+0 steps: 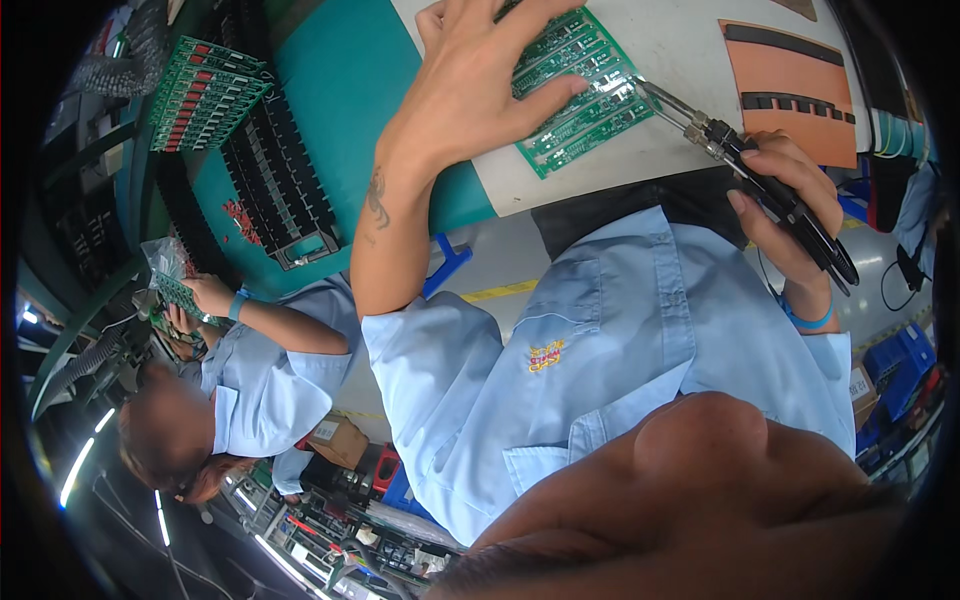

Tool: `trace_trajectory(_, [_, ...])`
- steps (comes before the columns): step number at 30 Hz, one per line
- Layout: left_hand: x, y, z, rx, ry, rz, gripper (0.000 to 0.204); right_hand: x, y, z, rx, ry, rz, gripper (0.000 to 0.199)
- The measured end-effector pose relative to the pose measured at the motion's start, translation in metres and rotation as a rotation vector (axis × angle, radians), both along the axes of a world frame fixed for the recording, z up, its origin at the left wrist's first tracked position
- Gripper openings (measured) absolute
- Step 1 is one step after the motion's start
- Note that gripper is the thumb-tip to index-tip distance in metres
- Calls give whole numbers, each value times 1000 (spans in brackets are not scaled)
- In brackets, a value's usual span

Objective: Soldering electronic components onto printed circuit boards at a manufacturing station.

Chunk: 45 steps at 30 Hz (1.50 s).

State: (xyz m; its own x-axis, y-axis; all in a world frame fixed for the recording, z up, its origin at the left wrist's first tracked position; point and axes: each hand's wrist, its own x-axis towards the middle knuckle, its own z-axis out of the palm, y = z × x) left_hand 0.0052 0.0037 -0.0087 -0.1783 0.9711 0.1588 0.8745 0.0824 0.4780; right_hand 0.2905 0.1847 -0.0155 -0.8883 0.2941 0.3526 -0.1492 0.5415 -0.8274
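Note:
A green circuit board panel [583, 132], divided into several narrow strips, lies on the pale work surface. My left hand [478, 90] rests over its upper left part with fingers spread, the thumb pressing on the strips. Part of the panel is hidden under that hand. My right hand [792, 190] is closed around the black handle of a pair of soldering tweezers [715, 135] with two metal arms. The tweezers' tips reach the right edge of the panel, beside a shiny metallic part. Whether the tips touch it, I cannot tell.
An orange sheet with black strips [790, 88] lies at the right. On the left, a black slotted rack [275, 165] stands on a green mat [345, 85], near upright boards with red parts [205, 95] and loose red pieces [240, 222]. A co-worker [275, 345] handles a board there.

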Motion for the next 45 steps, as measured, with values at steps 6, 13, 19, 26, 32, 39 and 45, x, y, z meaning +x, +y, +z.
trace_trajectory(6, [8, 1, 21, -103, 71, 181, 89, 3, 5, -3, -14, -10, -19, 39])
trace_trajectory(13, [1, -1, 15, -181, 77, 162, 100, -1, 5, -4, -21, 10, -26, 39])
trace_trajectory(19, [-18, 0, -6, -60, -164, 99, 89, -3, 5, 0, -32, -1, 12, 40])
trace_trajectory(26, [-12, -1, 5, -44, -39, 107, 86, -10, 2, 5, -16, -8, 83, 40])
trace_trajectory(32, [-9, 2, 0, -102, 12, 95, 87, -13, -3, 2, -51, -31, 94, 40])
trace_trajectory(39, [-8, 2, 0, -108, -19, 88, 87, -17, -4, 0, -47, -8, 110, 40])
trace_trajectory(45, [-8, 1, 0, -140, -10, 119, 87, -19, -5, 1, -44, -19, 114, 40])
